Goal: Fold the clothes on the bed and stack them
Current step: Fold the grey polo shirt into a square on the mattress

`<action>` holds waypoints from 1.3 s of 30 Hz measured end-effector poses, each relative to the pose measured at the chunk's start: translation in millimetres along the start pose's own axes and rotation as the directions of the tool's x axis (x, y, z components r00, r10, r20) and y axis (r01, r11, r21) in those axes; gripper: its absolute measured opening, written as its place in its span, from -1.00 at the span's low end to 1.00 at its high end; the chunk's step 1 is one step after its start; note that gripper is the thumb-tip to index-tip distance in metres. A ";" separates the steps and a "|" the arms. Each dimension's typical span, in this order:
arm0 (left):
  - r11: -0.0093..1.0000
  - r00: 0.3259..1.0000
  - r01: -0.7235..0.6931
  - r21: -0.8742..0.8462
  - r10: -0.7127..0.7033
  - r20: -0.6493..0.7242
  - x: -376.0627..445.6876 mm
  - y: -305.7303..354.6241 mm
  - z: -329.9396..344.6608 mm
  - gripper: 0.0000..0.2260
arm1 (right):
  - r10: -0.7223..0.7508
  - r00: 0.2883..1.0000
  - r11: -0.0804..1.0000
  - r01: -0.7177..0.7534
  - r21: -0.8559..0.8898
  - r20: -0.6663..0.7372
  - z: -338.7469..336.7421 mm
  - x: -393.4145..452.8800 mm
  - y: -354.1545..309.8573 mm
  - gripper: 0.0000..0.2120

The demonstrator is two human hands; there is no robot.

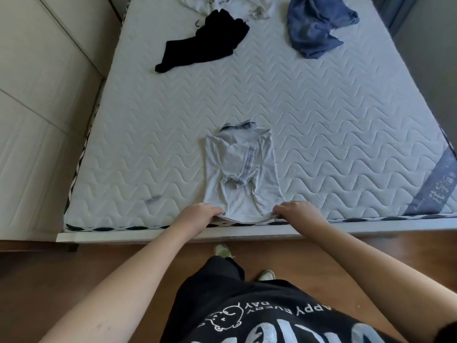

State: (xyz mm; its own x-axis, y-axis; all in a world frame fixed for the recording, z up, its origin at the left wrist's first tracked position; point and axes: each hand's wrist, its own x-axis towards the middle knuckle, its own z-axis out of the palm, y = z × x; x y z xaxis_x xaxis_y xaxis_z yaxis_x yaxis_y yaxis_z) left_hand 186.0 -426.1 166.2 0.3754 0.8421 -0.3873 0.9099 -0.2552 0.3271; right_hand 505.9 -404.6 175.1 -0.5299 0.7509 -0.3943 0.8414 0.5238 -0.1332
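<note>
A pale gray shirt point(241, 169) lies flat on the bed point(333, 125), close to the near edge. Its sides and sleeves are already tucked in, so it makes one long strip. The strip runs from near to far. The collar is at the far end and the hem is at the near end, right by the person.

The left hand point(197, 215) pinches the near left corner of the hem. The right hand point(295, 212) pinches the near right corner. The fingers of both hands curl around the cloth, and the hem hangs a little between them. Both hands are just as near to the shirt, one on each side.

All the rest of the shirt lies straight ahead of the hands, toward the far side. So the next move is probably to lift the hem and carry it away from the body, up to the collar, to fold the strip in half.

Far away on the bed wait more clothes: a black piece point(207, 43) on the left, a blue piece point(316, 28) on the right, and a white piece point(230, 6) at the very far edge. None of them look folded yet, so I think the job is still near its start.
</note>
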 end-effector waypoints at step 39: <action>0.945 0.987 0.144 -0.292 -0.118 0.106 452.1 -243.0 -52.0 -0.90 | 0.171 0.983 0.933 -0.183 0.311 0.066 -14.1 455.4 211.9 -0.76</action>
State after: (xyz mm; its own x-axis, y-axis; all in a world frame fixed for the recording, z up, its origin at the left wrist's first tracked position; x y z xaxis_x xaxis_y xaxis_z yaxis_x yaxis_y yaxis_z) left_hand 125.5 41.3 -43.6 0.2820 0.8113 -0.5121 0.8627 0.0192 0.5054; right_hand 441.3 54.0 -19.8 -0.3700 0.8010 -0.4706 0.9149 0.2261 -0.3345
